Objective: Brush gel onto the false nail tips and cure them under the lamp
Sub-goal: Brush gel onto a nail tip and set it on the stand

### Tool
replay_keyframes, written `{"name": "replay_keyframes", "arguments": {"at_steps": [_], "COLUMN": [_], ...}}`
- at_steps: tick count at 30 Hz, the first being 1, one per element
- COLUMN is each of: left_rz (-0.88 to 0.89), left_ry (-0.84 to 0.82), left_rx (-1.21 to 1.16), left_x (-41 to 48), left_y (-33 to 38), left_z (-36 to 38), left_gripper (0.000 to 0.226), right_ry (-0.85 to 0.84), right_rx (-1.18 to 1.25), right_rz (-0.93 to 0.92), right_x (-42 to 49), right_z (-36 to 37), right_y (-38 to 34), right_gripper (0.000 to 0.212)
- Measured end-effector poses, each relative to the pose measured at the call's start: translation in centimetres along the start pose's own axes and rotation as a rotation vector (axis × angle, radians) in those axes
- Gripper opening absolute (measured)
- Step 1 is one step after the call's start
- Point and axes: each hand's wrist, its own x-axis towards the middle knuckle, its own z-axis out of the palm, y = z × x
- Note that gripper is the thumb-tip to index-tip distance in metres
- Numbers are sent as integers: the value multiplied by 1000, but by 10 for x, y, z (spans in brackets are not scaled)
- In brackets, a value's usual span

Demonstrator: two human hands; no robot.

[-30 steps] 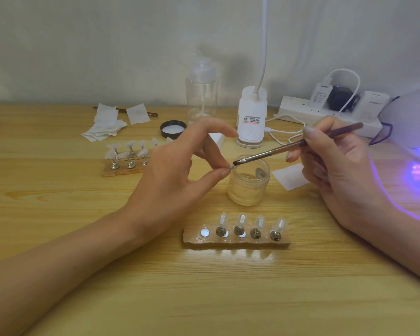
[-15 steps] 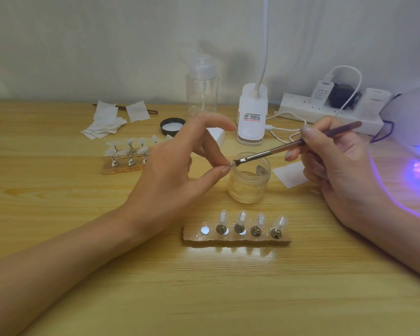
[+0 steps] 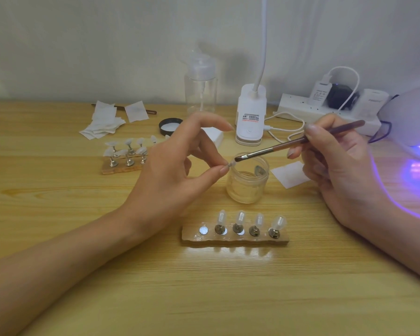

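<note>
Currently, left hand (image 3: pixel 170 170) pinches a nail tip (image 3: pixel 231 164); right hand (image 3: pixel 335 166) grips brush (image 3: pixel 298 143), coating it; curing follows.

curing lamp (image 3: pixel 412 122) cut by right edge, nail tip (image 3: pixel 231 163) mostly hidden, perhaps touching brush (image 3: pixel 277 148)

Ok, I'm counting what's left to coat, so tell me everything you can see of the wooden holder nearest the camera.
The near holder is a rough-edged strip that looks like pale wood, lying flat on the table just in front of the jar. Five spots run along its top: the leftmost is a bare silver disc, and the other four each carry a metal peg with a clear nail tip standing up from it. Only the table touches it.
</note>
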Motion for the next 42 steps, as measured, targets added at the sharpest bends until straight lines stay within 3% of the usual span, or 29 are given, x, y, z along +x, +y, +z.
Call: {"name": "replay_keyframes", "arguments": {"at_steps": [14,22,29,42], "left_rz": [-46,-49,-48,-70], "left_ry": [-12,-11,-12,-20], "left_rx": [-57,-70,-67,-123], "left_x": [1,1,1,1], "left_y": [-3,-4,-5,-8], "left_z": [0,0,0,-1], "left_gripper": [44,41,41,48], "right_ry": [-49,20,-53,25], "right_rx": [-33,-44,-55,-41], "right_rz": [-40,-13,-71,-10], "right_x": [0,-1,-1,0], "right_z": [1,-2,1,-3], "right_y": [0,2,2,4], "right_gripper": [19,19,20,19]}}
